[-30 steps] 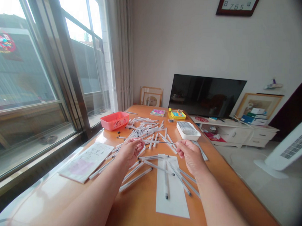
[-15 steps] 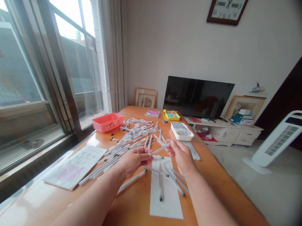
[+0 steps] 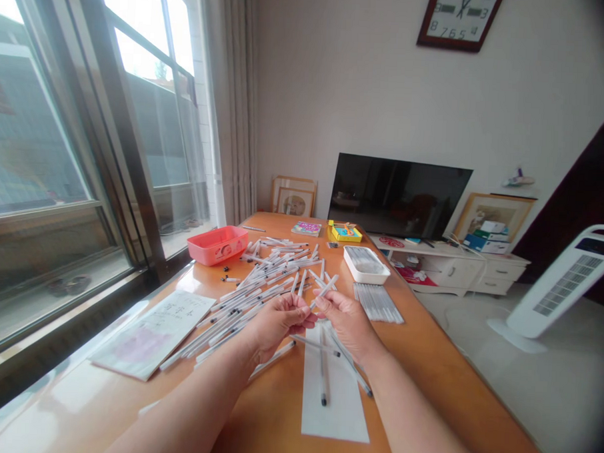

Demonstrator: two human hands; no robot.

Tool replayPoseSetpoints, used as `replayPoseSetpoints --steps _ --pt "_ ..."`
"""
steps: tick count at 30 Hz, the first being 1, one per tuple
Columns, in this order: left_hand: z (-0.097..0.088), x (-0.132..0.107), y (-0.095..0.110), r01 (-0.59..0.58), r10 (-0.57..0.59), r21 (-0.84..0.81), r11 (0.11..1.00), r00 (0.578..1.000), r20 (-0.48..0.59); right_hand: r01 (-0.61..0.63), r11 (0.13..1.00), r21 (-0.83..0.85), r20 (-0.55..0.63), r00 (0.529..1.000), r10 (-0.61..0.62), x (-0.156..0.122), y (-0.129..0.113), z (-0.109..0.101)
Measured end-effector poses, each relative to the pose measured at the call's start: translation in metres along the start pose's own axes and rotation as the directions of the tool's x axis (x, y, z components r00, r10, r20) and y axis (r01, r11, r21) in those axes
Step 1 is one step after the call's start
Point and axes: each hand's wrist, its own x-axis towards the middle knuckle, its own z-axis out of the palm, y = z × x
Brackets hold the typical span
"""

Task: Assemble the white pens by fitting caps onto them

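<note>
Together, both grips (image 3: pixel 278 321) (image 3: pixel 346 320) (pinched) hold a pen (image 3: pixel 330 284).

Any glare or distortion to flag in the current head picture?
Head view: sky bleached white through the clear glass window; head view: pale glare at left on the glossy orange-brown wooden table; head view: tall white tower fan leaning, likely wide-angle distortion.

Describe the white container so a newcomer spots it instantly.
On the wooden table, look past the right hand toward the black TV. Near the table's right edge sits an open white container with grey contents, just beyond a row of grey sticks. White walls set it apart from the pink box across the table and the yellow box farther back.
</note>
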Motion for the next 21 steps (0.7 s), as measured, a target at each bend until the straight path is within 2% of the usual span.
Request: replayPoseSetpoints --steps 4,7,9,11,13,16,18,21 --pt "0.004 -0.003 0.000 -0.002 0.000 0.072 0.997 0.999 0.036 0.030 0.998 -0.052 -0.021 0.999 -0.031 0.001 0.001 0.001" --pt "-0.002 -0.004 0.005 -0.039 0.034 0.156 0.987 0.999 0.032 0.079 0.989 -0.127 -0.054 0.995 -0.086 0.002 0.004 -0.003" --pt "-0.011 -0.003 0.011 -0.058 0.060 0.189 0.980 0.998 -0.005 0.115 0.970 -0.214 -0.058 0.990 -0.130 0.003 0.007 -0.008" --pt "-0.024 -0.002 0.019 -0.092 0.111 0.200 0.975 0.990 -0.090 0.145 0.929 -0.340 -0.045 0.984 -0.170 0.004 0.011 -0.013" --pt "-0.037 0.000 0.027 -0.119 0.175 0.237 0.964 0.956 -0.234 0.193 0.854 -0.484 0.001 0.975 -0.221 0.005 0.014 -0.017" --pt "-0.058 0.002 0.035 -0.101 0.255 0.362 0.927 0.876 -0.410 0.275 0.719 -0.639 0.111 0.957 -0.267 0.006 0.019 -0.021" --pt "-0.071 0.003 0.035 -0.073 0.309 0.469 0.880 0.838 -0.451 0.284 0.672 -0.684 0.131 0.954 -0.270 0.006 0.023 -0.022" --pt "-0.087 0.007 0.030 -0.007 0.338 0.623 0.782 0.845 -0.415 0.235 0.671 -0.704 0.096 0.966 -0.238 0.006 0.030 -0.020"
